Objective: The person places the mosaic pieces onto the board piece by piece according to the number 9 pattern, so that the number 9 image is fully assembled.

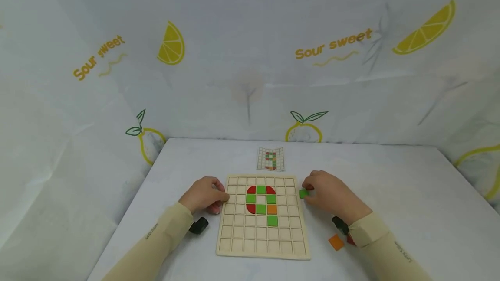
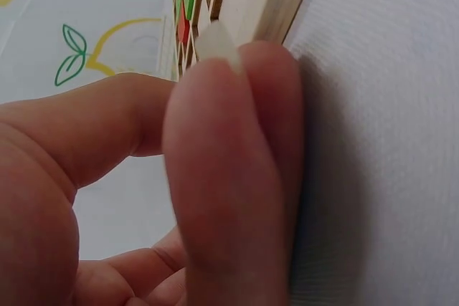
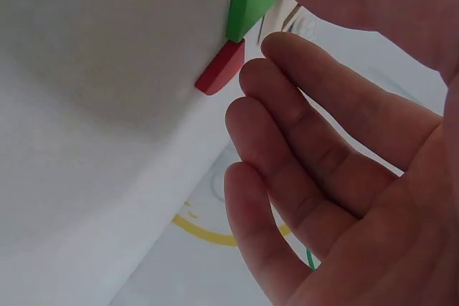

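A square wooden grid board (image 1: 238,246) lies in front of me, with red, green and orange tiles set in its upper middle. My left hand (image 1: 206,195) is at the board's left edge; in the left wrist view its thumb (image 2: 222,141) and a finger behind it meet the edge. Just off the board's right edge, a green tile (image 1: 303,194) lies by the thumb and index finger of my right hand (image 1: 328,193). The right wrist view shows the thumb at that green tile (image 3: 252,3), the other fingers apart from it. A red tile (image 3: 221,69) adjoins it.
Behind the board lies a small pattern card (image 1: 270,158) with a similar coloured figure. An orange tile (image 1: 336,242) and a partly covered red piece (image 1: 350,240) lie by the right forearm. Black objects (image 1: 199,225) show under both wrists. A lemon-print cloth backs the table.
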Tool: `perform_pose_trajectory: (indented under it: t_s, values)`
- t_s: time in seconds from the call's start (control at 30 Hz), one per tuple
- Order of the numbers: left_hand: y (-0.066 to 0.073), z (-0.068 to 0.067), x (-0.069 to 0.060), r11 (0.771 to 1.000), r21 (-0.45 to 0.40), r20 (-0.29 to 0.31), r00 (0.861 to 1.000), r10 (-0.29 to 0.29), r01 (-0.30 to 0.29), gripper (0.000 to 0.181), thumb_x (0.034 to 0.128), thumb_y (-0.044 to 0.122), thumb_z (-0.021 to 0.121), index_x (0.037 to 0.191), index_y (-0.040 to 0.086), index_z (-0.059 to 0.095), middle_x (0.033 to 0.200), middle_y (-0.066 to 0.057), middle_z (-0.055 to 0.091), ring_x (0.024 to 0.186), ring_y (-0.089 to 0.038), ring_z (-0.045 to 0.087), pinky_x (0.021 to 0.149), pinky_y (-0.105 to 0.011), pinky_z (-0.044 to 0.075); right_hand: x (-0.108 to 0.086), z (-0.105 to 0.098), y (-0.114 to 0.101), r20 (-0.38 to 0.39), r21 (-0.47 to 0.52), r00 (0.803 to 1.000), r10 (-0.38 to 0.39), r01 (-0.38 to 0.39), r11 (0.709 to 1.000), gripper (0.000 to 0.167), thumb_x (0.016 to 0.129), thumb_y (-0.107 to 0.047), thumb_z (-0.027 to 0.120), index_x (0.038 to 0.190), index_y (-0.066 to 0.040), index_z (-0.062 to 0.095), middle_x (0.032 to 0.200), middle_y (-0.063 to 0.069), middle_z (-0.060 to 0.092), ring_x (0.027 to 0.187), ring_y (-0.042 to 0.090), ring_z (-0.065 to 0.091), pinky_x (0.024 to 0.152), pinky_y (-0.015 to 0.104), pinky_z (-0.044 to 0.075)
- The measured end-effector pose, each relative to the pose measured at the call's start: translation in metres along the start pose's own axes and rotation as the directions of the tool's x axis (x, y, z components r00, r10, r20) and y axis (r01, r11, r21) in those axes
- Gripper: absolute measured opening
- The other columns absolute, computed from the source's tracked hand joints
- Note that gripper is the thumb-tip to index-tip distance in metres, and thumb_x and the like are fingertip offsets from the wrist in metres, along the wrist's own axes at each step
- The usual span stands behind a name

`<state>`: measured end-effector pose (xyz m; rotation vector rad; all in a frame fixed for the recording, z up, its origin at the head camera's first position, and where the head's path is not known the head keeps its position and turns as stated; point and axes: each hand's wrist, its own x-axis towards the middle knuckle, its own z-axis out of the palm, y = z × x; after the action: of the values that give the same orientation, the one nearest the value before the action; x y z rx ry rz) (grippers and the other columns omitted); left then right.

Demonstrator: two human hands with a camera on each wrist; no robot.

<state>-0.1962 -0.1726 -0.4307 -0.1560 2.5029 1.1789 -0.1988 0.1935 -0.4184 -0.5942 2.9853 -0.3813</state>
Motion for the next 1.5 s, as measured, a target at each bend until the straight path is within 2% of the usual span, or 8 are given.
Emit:
perform_pose_trajectory:
  t_s: [0.3, 0.77, 1.17, 1.37, 1.5]
  values:
    - [-0.004, 0.002, 0.002, 1.0, -0.011, -0.003, 1.0, 0.008, -0.008, 0.02, 0.0917, 0.023, 0.082, 0.101, 0.012, 0.068, 0.075, -0.004, 0.073, 0.055, -0.013, 0.069, 0.058, -0.026, 0.056, -0.001, 0.006, 0.0, 0.009, -0.022, 1.0, 0.025, -0.025, 0.999, 0.014, 0.09, -0.016, 0.085, 0.103, -0.011, 0.081, 0.094, -0.005, 0.067, 0.089, 0.013, 0.061, 0.087, 0.04, 0.059]
    - [-0.005, 0.003, 0.008, 1.0, -0.01, -0.008, 1.0, -0.002, 0.001, 0.022, 0.0912, 0.024, 0.082, 0.103, 0.013, 0.068, 0.074, -0.005, 0.074, 0.056, -0.014, 0.069, 0.06, -0.027, 0.054, -0.003, 0.003, 0.0, 0.005, -0.03, 1.0, 0.0, 0.0, 1.0, 0.012, 0.089, -0.014, 0.086, 0.099, -0.011, 0.08, 0.094, -0.003, 0.066, 0.088, 0.014, 0.06, 0.085, 0.039, 0.058]
    - [-0.009, 0.002, 0.003, 1.0, 0.011, -0.015, 1.0, 0.012, -0.012, 0.022, 0.0913, 0.024, 0.082, 0.102, 0.012, 0.068, 0.073, -0.005, 0.073, 0.056, -0.015, 0.07, 0.061, -0.028, 0.054, -0.006, -0.002, -0.002, -0.016, -0.018, 1.0, 0.012, -0.013, 1.0, 0.013, 0.09, -0.017, 0.087, 0.099, -0.01, 0.082, 0.097, -0.002, 0.07, 0.092, 0.016, 0.064, 0.09, 0.041, 0.06]
    - [-0.007, 0.001, 0.0, 1.0, 0.016, -0.02, 1.0, 0.001, -0.001, 0.022, 0.0918, 0.024, 0.082, 0.103, 0.012, 0.068, 0.072, -0.005, 0.073, 0.055, -0.015, 0.069, 0.06, -0.027, 0.054, -0.01, -0.007, -0.005, 0.003, 0.002, 1.0, 0.017, -0.017, 1.0, 0.013, 0.09, -0.018, 0.087, 0.1, -0.011, 0.082, 0.1, -0.003, 0.07, 0.094, 0.016, 0.064, 0.092, 0.042, 0.061]
    - [-0.007, 0.004, 0.002, 1.0, -0.001, -0.013, 1.0, 0.004, -0.004, 0.022, 0.0912, 0.024, 0.082, 0.103, 0.012, 0.068, 0.072, -0.005, 0.073, 0.054, -0.014, 0.069, 0.06, -0.027, 0.054, -0.016, -0.01, -0.011, 0.012, 0.006, 1.0, 0.019, -0.019, 1.0, 0.011, 0.09, -0.018, 0.087, 0.098, -0.012, 0.082, 0.098, -0.004, 0.069, 0.093, 0.014, 0.064, 0.091, 0.041, 0.06]
